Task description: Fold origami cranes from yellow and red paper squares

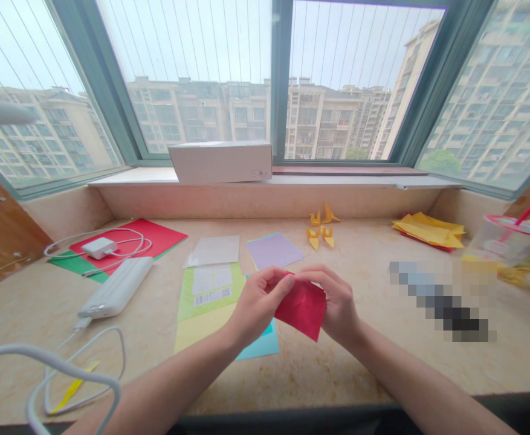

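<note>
Red paper [301,309] above the surface [359,386], your left hand [261,297] pinching its top edge, your right hand [339,299] gripping its right side, likely mid-fold, so next align edges, then crease.

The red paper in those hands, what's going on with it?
The person's left hand and right hand are both holding the red paper above the countertop. Small folded yellow shapes sit beyond the hands, and a purple sheet lies flat nearby.
</note>
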Motion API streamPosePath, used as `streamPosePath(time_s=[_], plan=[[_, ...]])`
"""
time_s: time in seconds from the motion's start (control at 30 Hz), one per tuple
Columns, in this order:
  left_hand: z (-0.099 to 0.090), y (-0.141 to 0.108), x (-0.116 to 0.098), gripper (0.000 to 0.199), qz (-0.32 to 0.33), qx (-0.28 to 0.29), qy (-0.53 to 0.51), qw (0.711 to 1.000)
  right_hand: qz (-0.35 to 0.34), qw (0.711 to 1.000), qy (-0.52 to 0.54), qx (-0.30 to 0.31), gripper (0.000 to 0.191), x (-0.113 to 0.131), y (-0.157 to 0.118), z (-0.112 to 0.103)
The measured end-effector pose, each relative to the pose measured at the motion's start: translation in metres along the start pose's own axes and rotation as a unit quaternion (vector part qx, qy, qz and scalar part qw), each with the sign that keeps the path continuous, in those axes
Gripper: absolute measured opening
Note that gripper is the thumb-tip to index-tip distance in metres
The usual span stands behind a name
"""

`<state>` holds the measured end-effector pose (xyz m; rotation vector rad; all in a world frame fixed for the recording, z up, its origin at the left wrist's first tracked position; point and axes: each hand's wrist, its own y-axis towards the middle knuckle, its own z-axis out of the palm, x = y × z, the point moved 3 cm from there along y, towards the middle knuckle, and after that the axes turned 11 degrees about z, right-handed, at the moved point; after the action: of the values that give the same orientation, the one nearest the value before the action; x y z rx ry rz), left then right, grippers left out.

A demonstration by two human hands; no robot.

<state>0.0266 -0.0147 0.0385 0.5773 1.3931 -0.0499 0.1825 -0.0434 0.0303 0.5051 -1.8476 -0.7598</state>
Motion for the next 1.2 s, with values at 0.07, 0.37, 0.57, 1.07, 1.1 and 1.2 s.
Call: streamPosePath(time_s=[0.07, 0.37, 0.57, 1.07, 1.1, 1.2], plan=[[-0.001, 0.001, -0.002, 0.035, -0.003, -0.015, 0.001, 1.0, -0.001, 1.0, 0.013, 0.01, 0.026, -0.001, 0.001, 0.0], [-0.007, 0.003, -0.003, 0.033, -0.004, -0.03, -0.025, 0.999, 0.046, 0.997, 0.058, 0.035, 0.031, -0.009, 0.004, -0.002], [-0.009, 0.004, -0.009, 0.035, 0.034, -0.017, 0.005, 0.999, 0.083, 0.992, 0.09, 0.029, 0.022, -0.011, 0.006, -0.002], [-0.003, 0.003, -0.005, 0.039, -0.013, 0.032, -0.069, 0.997, 0.245, 0.945, 0.209, 0.051, 0.018, -0.025, 0.01, -0.001], [-0.004, 0.003, -0.004, 0.038, -0.014, 0.031, -0.067, 0.997, 0.254, 0.942, 0.213, 0.054, 0.018, -0.025, 0.01, -0.001], [-0.005, 0.003, -0.003, 0.04, -0.02, 0.023, -0.054, 0.998, 0.28, 0.933, 0.22, 0.057, 0.019, -0.027, 0.009, 0.0]])
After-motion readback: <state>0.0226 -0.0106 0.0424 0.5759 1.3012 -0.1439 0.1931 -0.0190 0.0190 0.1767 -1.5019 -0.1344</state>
